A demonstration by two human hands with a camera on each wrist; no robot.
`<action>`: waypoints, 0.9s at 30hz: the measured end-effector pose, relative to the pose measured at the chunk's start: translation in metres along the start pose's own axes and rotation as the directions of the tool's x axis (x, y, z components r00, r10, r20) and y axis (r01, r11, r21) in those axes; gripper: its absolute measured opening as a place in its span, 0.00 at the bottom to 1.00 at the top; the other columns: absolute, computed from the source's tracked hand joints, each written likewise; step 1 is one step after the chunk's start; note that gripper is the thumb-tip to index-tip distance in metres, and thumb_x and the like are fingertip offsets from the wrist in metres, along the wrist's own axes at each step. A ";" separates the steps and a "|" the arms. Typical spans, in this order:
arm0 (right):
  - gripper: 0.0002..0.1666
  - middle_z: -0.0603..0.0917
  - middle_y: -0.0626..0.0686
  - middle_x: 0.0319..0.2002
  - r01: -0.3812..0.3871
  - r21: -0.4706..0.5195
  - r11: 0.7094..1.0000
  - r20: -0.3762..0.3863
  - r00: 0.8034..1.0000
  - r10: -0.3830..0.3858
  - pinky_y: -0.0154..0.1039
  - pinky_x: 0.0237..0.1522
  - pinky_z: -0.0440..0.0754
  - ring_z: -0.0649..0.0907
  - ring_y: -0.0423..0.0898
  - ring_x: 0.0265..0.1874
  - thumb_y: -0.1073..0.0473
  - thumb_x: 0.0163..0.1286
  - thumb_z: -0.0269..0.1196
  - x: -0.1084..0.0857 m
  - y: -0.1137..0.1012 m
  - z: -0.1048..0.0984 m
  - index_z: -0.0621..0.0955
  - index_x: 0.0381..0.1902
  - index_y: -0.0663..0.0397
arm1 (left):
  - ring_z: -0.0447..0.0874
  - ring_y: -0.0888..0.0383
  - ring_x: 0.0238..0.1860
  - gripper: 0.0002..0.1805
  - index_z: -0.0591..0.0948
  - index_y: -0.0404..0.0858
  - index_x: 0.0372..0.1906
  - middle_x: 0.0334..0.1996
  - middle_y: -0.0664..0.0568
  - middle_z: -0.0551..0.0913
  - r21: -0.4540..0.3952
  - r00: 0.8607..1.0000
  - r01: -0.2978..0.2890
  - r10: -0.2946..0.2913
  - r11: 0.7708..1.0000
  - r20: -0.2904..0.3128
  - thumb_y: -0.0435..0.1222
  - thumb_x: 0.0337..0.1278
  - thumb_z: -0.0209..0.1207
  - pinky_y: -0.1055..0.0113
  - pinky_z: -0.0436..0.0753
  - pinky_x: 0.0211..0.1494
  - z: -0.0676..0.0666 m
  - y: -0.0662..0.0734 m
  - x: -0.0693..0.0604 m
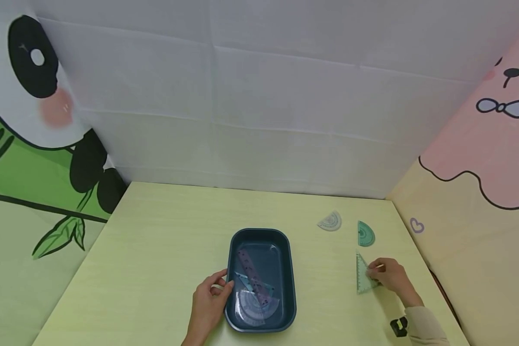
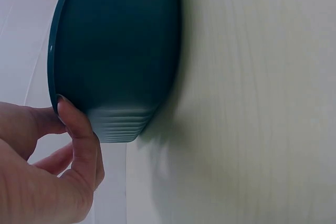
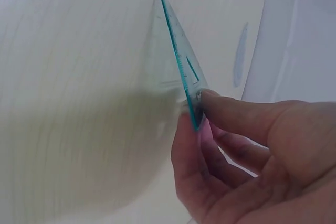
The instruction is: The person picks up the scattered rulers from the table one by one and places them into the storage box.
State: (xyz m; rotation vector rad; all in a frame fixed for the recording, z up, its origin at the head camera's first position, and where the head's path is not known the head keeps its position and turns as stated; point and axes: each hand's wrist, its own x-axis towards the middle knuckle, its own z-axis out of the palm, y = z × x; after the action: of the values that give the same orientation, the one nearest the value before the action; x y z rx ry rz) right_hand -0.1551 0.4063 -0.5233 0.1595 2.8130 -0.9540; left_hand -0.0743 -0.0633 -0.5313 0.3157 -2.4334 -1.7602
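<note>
The left hand [image 1: 210, 300] pinches the left rim of a dark blue tray [image 1: 291, 288]; in the left wrist view its thumb and finger [image 2: 58, 166] grip the edge of the tray [image 2: 113, 40]. Inside the tray lie a purple ruler [image 1: 252, 274], a bluish piece partly under it and a clear protractor [image 1: 246, 307]. At the right, the right hand [image 1: 391, 276] pinches a green transparent set square [image 1: 363, 278] by one corner. The right wrist view shows the set square [image 3: 176, 53] tilted up between thumb and fingers of the right hand [image 3: 236, 156].
A clear protractor [image 1: 330, 221] and a green protractor [image 1: 365, 234] lie behind the set square on the pale yellow table [image 1: 164, 240]. A small black object [image 1: 399, 327] is beside the right sleeve. White cloth stands behind, with printed walls at both sides.
</note>
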 end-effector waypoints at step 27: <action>0.13 0.85 0.60 0.38 0.075 0.163 0.984 0.022 0.997 -0.079 0.44 0.35 0.87 0.87 0.53 0.34 0.67 0.72 0.64 0.002 -0.035 -0.010 0.81 0.49 0.75 | 0.82 0.60 0.31 0.20 0.84 0.30 0.56 0.34 0.50 0.80 0.013 1.000 0.010 -0.010 1.000 -0.008 0.31 0.59 0.70 0.71 0.78 0.33 0.001 0.000 0.001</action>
State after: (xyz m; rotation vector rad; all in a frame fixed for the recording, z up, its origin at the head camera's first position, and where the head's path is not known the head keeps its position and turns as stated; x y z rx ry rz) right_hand -0.1634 0.3846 -0.4951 0.0570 2.7326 -1.1929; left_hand -0.0751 -0.0621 -0.5314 0.3355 -2.4432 -1.7444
